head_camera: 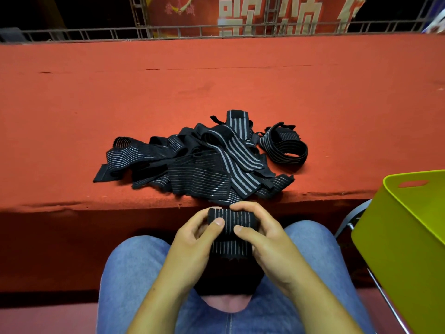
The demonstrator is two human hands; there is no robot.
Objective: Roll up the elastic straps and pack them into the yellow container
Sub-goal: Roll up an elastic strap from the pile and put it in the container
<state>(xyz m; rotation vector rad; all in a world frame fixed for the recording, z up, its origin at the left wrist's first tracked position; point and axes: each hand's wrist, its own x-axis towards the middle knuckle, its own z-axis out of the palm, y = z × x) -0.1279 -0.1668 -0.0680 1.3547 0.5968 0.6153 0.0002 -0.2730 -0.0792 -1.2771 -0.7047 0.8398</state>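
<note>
Left hand (192, 239), right hand (265, 239) pinch strap roll (231, 219) between fingers (245, 206), thumbs.

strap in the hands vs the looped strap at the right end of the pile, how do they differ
The strap in the hands is wound into a tight roll; the looped strap is a loose open ring. The strap in the hands is gripped by the left hand and right hand above the lap, while the looped strap lies untouched on the red surface. Both are black with pale stripes.
</note>
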